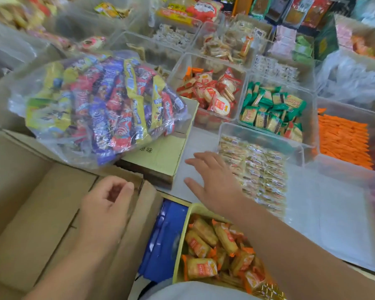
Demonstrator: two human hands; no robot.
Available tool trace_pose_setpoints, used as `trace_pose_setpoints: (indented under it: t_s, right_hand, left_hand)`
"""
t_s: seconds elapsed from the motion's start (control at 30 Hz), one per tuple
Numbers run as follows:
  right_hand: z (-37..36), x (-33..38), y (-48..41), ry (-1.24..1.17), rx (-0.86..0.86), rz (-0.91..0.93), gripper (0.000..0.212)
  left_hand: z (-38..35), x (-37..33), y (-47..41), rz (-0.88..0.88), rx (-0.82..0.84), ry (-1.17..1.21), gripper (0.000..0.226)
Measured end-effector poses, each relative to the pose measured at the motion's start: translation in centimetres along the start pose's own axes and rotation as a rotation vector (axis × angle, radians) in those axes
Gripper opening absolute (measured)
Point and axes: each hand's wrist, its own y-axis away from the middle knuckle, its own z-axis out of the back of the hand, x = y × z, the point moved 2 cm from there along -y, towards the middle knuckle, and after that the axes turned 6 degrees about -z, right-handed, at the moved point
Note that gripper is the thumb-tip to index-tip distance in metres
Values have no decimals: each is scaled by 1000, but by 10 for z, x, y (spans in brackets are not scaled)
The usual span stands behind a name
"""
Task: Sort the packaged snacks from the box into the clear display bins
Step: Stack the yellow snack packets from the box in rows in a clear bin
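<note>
Cardboard box (30, 213) stands open at the lower left, and the left hand (105, 208) is over its right edge, fingers loosely curled and holding nothing. A clear bag of colourful snack packs (100, 109) lies on a second carton (160, 156) behind the box. The right hand (212, 180) has its fingers spread, palm down, just beside the clear bin of pale packets (262, 169).

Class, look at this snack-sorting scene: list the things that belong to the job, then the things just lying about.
Belongs to the job: cardboard box, clear bag of mixed snacks, clear bin of pale packets, bin of green packets, bin of red-and-white crackers.
Just lying about: blue bag, crumpled white plastic bag.
</note>
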Motion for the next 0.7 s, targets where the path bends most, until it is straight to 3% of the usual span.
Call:
trace_pose_setpoints:
  t_s: [0.07, 0.13, 0.2, 0.33, 0.53, 0.7]
  right_hand:
    - [-21, 39, 17, -59, 98, 161, 50]
    - [-43, 70, 30, -47, 202, 279, 49]
    - [-60, 89, 39, 2, 268, 339, 48]
    - [-72, 96, 41, -22, 333, 284, 42]
    - [-73, 96, 39, -34, 347, 229, 41]
    - [-73, 99, 38, -3, 359, 211, 43]
  left_hand:
    - [21, 37, -8, 137, -24, -57, 8]
    - [31, 80, -10, 309, 98, -180, 8]
    - [28, 110, -1, 422, 317, -293, 27]
    - [10, 123, 23, 537, 611, -171, 59]
    - [-12, 126, 18, 506, 676, -44, 65]
    - [-18, 134, 18, 584, 699, -3, 73]
